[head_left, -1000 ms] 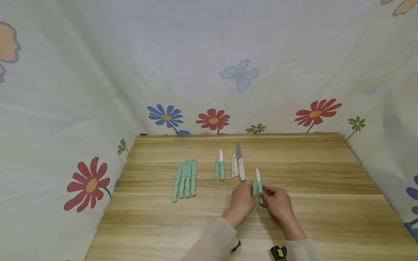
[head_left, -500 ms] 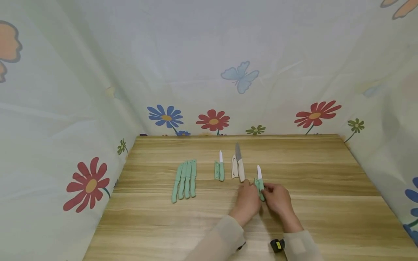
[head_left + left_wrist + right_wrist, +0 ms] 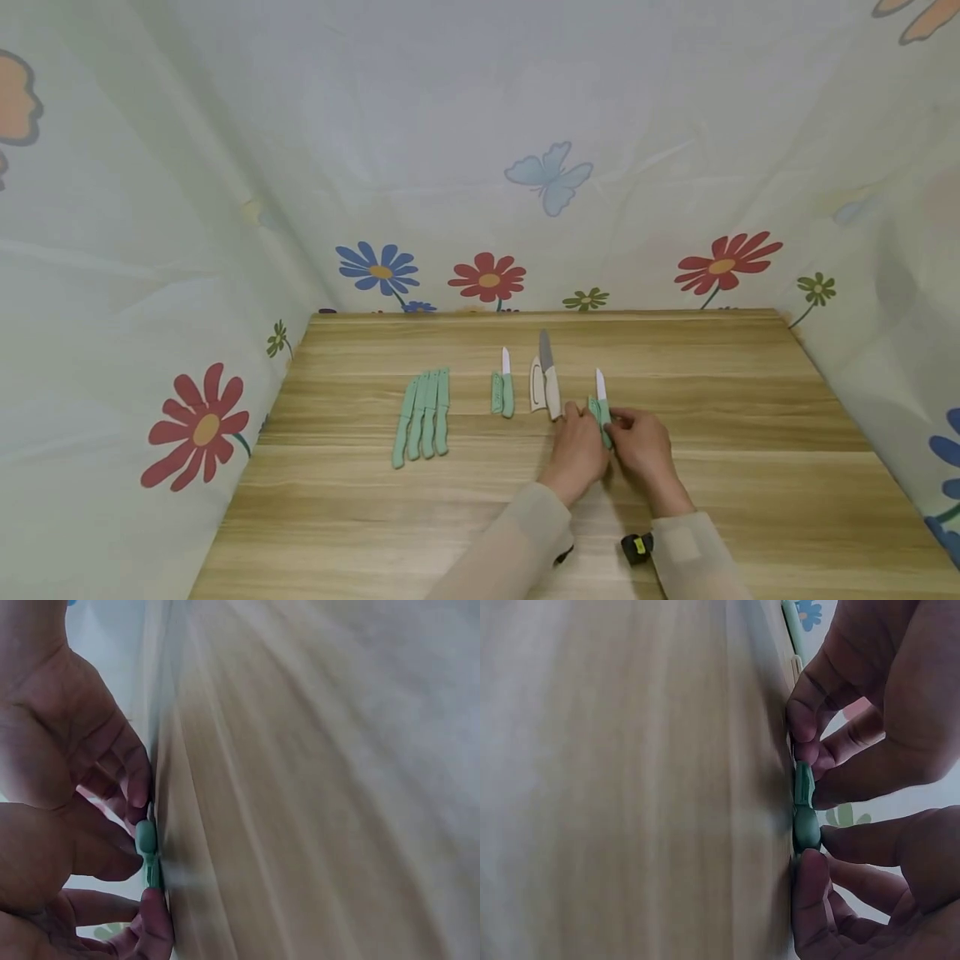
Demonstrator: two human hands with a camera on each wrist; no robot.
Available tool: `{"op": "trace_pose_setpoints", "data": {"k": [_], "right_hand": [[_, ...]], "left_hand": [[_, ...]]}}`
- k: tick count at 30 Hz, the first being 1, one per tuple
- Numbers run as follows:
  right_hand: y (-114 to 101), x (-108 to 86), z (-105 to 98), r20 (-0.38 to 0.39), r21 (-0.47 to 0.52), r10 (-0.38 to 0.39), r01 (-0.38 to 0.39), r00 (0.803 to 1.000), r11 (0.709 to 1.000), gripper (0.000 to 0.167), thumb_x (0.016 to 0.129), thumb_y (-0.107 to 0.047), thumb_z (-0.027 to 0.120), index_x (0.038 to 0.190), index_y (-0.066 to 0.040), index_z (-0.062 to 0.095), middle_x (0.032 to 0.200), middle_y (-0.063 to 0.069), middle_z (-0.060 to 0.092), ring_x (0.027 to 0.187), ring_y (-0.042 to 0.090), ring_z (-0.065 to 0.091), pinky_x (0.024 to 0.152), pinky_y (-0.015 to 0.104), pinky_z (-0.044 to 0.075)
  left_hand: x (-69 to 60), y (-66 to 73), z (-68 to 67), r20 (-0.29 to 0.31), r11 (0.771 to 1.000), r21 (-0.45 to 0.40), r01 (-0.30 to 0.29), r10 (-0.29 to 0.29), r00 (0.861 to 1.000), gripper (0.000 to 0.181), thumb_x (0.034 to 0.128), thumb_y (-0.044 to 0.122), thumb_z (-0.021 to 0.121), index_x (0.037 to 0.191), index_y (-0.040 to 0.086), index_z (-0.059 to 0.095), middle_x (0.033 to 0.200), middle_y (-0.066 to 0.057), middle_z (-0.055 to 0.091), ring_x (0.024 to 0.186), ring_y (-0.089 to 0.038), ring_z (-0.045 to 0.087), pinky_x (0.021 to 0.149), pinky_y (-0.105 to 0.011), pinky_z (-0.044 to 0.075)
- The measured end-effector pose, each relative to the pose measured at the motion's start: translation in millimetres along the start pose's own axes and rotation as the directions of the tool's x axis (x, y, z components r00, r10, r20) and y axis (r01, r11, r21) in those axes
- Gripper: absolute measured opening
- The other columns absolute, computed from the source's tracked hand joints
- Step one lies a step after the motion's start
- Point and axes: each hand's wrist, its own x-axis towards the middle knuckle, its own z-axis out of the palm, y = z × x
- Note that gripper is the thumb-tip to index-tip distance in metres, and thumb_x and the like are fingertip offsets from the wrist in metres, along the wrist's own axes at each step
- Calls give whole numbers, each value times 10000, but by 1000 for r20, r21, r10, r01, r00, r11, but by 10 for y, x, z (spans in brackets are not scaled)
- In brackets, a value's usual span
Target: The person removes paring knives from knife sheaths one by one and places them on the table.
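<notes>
At the table point(image 3: 337, 525), the narrow right grip point(image 3: 643, 447) pinches a knife point(image 3: 604, 409).

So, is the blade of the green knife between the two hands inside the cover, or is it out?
Out: in the head view, the pale blade shows bare, and the green cover is beside the handle.

Behind the wooden table point(image 3: 345, 533) rises a pale cloth point(image 3: 420, 108), printed with a blue flower point(image 3: 380, 272) just above the table's far edge and a light-blue butterfly point(image 3: 553, 177) higher above it
</notes>
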Motion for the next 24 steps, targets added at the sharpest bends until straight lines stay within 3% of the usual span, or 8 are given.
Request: {"op": "trace_pose_setpoints", "data": {"k": [7,11,15,20,24], "right_hand": [[7,73,-7,-24,-6,-6,6,1000,1000,376,944,-155,661,1282,4,706,1026,174,760,982,359,687,795,419,504],[11,97,-16,-17,-12,-24,24,1000,1000,389,945,-146,646,1297,15,693,1035,180,747,984,369,676,796,437,501],[11,122,-31,-14,0,-56,56,998,998,403,924,-97,625,1304,22,686,1091,206,745,1019,389,669,856,501,512],[6,142,-47,-2,45,-61,61,998,997,450,920,-66,574,1352,37,643,1275,251,698,1199,443,622,1011,579,485],[1,144,-62,24,83,-34,32,999,996,483,962,-82,538,1427,46,569,1415,242,615,1372,460,513,1135,603,410]], "left_hand": [[77,99,20,10,999,9,48,-48,999,515,925,302,699,1328,-9,621,1112,-99,552,962,-229,500,833,-307,425],[85,117,47,-41,1000,17,22,-21,999,480,969,292,630,1345,-5,610,1175,-111,590,1008,-231,501,836,-317,410],[79,100,59,-79,999,-38,-12,9,997,422,948,249,641,1320,50,625,1222,-102,592,1069,-230,495,862,-315,404],[86,82,62,-70,991,-135,-18,9,998,458,918,210,652,1359,102,600,1278,-91,559,1133,-244,489,921,-311,410],[102,90,46,-58,991,-133,-23,16,998,494,919,221,640,1397,110,578,1357,-86,571,1258,-238,500,1015,-324,400]]}}
